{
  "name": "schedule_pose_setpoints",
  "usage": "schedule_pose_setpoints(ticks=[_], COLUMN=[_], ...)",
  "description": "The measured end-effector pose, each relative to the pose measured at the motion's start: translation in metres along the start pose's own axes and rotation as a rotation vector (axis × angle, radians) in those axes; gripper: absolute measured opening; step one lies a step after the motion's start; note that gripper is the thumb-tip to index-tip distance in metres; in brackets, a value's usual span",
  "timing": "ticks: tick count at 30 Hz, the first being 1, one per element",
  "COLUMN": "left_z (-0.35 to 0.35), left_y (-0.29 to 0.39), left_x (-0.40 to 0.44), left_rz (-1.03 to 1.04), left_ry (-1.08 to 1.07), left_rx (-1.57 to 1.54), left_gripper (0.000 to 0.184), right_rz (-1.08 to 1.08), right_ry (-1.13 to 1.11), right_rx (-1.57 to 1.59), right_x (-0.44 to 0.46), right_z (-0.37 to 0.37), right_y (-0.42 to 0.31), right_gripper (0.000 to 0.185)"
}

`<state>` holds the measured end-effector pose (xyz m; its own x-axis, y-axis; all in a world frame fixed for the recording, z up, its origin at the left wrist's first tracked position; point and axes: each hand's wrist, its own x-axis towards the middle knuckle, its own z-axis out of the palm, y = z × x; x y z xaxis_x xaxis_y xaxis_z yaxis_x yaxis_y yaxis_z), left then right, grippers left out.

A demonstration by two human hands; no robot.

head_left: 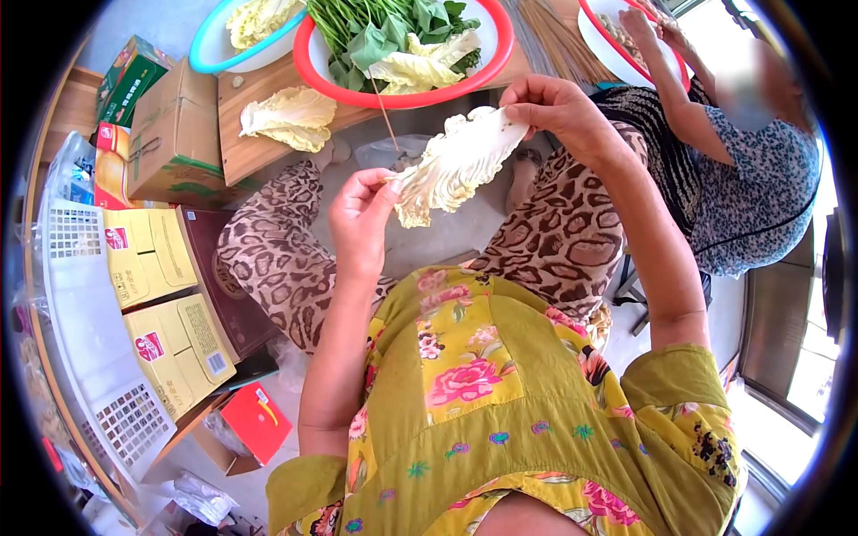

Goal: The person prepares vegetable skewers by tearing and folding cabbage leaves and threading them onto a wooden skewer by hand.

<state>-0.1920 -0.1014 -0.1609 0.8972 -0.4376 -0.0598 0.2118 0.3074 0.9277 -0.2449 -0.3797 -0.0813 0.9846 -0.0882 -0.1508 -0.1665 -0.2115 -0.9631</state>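
Note:
A pale napa cabbage leaf (460,165) is stretched between my two hands above my lap. My left hand (364,210) pinches its frilly lower-left end between thumb and fingers. At the upper right, the thick white stem end is gripped by my right hand (559,112). Beyond them stands a red-rimmed basin (313,67) with green leafy vegetables (371,40) and yellowish cabbage leaves (424,64). Another cabbage leaf (288,118) lies on the wooden table to the left of that basin.
A blue-rimmed basin (198,49) holds more cabbage. Cardboard boxes (179,134), yellow cartons (152,255) and a white plastic rack (85,313) line my left side. At right, another person (751,188) works over a second red-rimmed basin (594,36). Thin sticks (554,45) lie between.

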Motion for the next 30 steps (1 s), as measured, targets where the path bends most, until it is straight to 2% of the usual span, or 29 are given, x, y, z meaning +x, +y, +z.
schedule_pose_setpoints(ticks=[3, 6, 8, 10, 14, 22, 25, 27, 30], left_z=[-0.001, -0.025, -0.035, -0.044, -0.051, -0.023, -0.022, -0.022, -0.021], left_y=[0.000, -0.011, -0.018, -0.027, -0.055, -0.094, -0.102, -0.106, -0.111], left_x=[-0.002, -0.002, -0.003, -0.001, 0.011, 0.052, 0.062, 0.066, 0.065], left_rz=[-0.101, -0.182, -0.221, -0.383, -0.524, -0.478, -0.457, -0.400, -0.291], left_ry=[0.107, 0.088, 0.106, 0.138, 0.126, 0.041, 0.100, 0.067, 0.113], left_rx=[-0.166, -0.251, -0.256, -0.225, -0.123, 0.271, 0.454, 0.686, 0.717], left_gripper=[0.012, 0.010, 0.011, 0.013, 0.021, 0.023, 0.022, 0.016, 0.015], right_rz=[-0.011, 0.008, 0.042, 0.057, 0.053, 0.079, 0.070, 0.050, 0.033], right_ry=[0.037, 0.098, 0.121, 0.157, 0.215, 0.221, 0.217, 0.197, 0.181], right_rx=[0.023, 0.037, 0.034, 0.045, 0.079, 0.097, 0.071, 0.056, 0.032], right_x=[-0.006, -0.015, -0.021, -0.029, -0.040, -0.051, -0.053, -0.055, -0.056], right_z=[-0.004, -0.018, -0.028, -0.033, -0.041, -0.036, -0.035, -0.034, -0.029], right_y=[0.004, 0.009, 0.012, 0.013, 0.018, 0.028, 0.031, 0.032, 0.032], right_gripper=[0.013, 0.012, 0.012, 0.011, 0.012, 0.011, 0.011, 0.012, 0.012])
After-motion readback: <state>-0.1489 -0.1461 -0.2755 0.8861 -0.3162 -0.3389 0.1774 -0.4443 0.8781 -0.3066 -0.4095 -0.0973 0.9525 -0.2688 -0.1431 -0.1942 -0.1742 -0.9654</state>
